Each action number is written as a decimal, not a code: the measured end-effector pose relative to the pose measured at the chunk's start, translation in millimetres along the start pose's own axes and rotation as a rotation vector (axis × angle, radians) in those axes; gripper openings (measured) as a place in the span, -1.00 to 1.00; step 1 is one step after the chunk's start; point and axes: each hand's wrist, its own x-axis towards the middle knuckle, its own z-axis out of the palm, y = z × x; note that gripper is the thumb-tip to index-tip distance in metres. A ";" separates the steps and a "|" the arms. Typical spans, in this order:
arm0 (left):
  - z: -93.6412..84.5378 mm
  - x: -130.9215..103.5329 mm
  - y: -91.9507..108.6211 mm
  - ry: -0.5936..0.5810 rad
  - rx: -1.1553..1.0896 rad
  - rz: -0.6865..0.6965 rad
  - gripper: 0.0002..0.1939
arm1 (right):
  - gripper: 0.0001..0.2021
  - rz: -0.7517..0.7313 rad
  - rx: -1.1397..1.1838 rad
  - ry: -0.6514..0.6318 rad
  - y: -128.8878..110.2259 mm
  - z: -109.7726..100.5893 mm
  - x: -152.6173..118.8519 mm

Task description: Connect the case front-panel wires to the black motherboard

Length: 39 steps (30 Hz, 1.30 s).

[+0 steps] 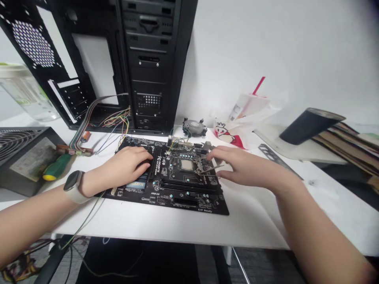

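Observation:
A black Gigabyte motherboard (183, 201) lies flat on the white table. My left hand (132, 163), with a watch on the wrist, rests over its left part beside the blue heatsink (136, 185), fingers extended and holding nothing. A processor (186, 165) sits in the socket, its silver top showing. To its right, the socket's metal cover frame (203, 163) stands raised. My right hand (239, 163) is at that frame, thumb and forefinger apart around it. The thumb is close to the end of the metal lever (211, 169); whether it touches is unclear.
An open black computer case (154, 71) stands behind, loose wires inside. A CPU fan (194, 127) sits behind the board. At left are a power supply (32, 157) and a green screwdriver (57, 167). A drink cup (245, 105) and a metal I/O plate (275, 157) are at right.

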 end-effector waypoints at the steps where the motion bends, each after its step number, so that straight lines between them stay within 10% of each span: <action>1: -0.1 0.0 0.2 0.001 0.000 -0.004 -0.65 | -0.67 0.025 0.001 -0.041 0.4 -1.7 -0.5; 11: -1.1 0.4 1.1 -0.022 0.005 -0.008 -0.64 | -0.63 0.147 0.129 -0.220 1.3 -8.4 1.9; 39: 2.4 -1.1 -1.7 0.006 0.010 0.014 -0.68 | -0.68 -0.066 0.427 0.321 -43.1 23.7 22.4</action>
